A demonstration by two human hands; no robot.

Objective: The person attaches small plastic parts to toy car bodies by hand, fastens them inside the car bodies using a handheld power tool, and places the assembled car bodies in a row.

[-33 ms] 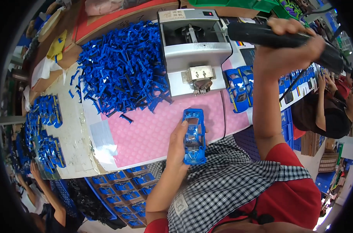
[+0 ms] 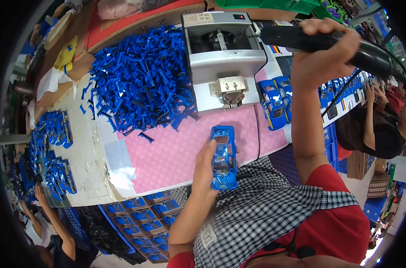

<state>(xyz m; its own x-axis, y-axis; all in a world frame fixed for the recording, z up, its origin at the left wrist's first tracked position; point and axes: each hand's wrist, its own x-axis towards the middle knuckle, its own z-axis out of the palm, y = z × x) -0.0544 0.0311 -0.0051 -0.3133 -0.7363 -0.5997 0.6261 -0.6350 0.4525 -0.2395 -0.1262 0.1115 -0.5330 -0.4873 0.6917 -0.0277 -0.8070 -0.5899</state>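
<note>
My left hand (image 2: 205,164) pinches the near car (image 2: 224,156), my right hand (image 2: 330,56) grips the tool (image 2: 281,38), and this car seems unfinished, the row (image 2: 274,106) at right further along, many parts (image 2: 142,78) at left unused.

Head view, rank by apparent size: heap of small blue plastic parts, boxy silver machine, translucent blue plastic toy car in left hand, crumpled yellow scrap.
1-2. Heap of blue parts, silver machine: too alike to rank
3. Blue toy car
4. Yellow scrap; sits farther off, so true size unsure
</note>
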